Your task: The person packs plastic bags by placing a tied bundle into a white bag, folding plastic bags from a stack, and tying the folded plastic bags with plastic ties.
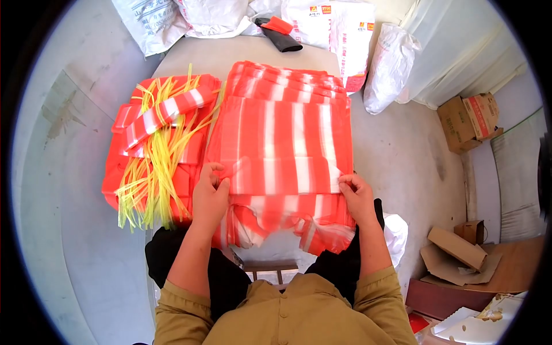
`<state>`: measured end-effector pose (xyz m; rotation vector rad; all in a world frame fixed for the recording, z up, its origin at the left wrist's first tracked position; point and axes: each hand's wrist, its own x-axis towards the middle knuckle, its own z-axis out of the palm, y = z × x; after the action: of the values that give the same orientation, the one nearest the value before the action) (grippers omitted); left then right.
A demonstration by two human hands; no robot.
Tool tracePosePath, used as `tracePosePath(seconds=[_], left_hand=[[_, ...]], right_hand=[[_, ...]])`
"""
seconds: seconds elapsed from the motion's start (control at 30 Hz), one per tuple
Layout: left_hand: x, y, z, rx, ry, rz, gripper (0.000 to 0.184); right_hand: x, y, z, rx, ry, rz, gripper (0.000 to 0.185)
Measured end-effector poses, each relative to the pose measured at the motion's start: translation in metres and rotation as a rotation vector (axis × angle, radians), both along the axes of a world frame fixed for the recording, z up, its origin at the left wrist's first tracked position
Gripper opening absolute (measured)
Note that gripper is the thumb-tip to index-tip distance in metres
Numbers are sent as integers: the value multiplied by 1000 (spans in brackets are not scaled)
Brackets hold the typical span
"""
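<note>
A stack of thin red-and-white striped plastic bags point(287, 86) lies in front of me, handles toward my lap. Across the top one runs a folded-over band point(282, 175). My left hand point(210, 195) pinches the left end of this fold, thumb against fingers. At the opposite end, my right hand point(357, 198) grips the right corner the same way. Left of the stack is a second red pile point(118, 167). On it rest a narrow folded striped bundle point(167, 117) and a bunch of yellow plastic strips point(155, 178).
White printed sacks point(310, 26) stand along the back of the work surface point(201, 52), near a black-and-red item point(282, 37). A white sack point(391, 69) leans at the right. Cardboard boxes point(468, 121) and flattened cardboard point(460, 256) are on the right-hand floor.
</note>
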<state>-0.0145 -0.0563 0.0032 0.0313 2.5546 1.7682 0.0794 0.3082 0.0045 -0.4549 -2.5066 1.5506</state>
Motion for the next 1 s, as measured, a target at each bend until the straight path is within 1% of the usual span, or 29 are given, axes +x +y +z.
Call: tracePosePath(seconds=[0.07, 0.17, 0.27, 0.37, 0.47, 0.57, 0.67, 0.77, 0.87, 0.97, 1.0], left_hand=[[-3, -1, -9, 21, 17, 2, 23], [-1, -2, 0, 37, 13, -10, 22], [1, -6, -3, 187, 47, -52, 23], [9, -12, 10, 144, -44, -108, 28], [14, -17, 18, -320, 360, -237, 36], [16, -9, 22, -406, 435, -221, 42], [14, -4, 21, -474, 489, -168, 42], [12, -3, 22, -391, 491, -139, 39], [14, -8, 26, -353, 441, -159, 35], [19, -15, 34, -347, 445, -193, 31], [19, -17, 37, -320, 491, -211, 29]], right_hand=[[2, 0, 1, -26, -51, -22, 9], [4, -1, 5, 7, -47, -5, 14], [8, -1, 13, 46, -53, 36, 22], [11, -1, 28, 129, -127, 108, 31], [12, 1, 28, 189, -58, 153, 39], [11, 0, 30, 384, -3, 187, 43], [11, -4, 33, 532, 40, 184, 41], [13, -4, 31, 643, 110, 196, 39], [19, -8, 38, 661, 153, 184, 36], [31, -6, 49, 659, 168, 197, 32], [35, -4, 55, 648, 151, 205, 32]])
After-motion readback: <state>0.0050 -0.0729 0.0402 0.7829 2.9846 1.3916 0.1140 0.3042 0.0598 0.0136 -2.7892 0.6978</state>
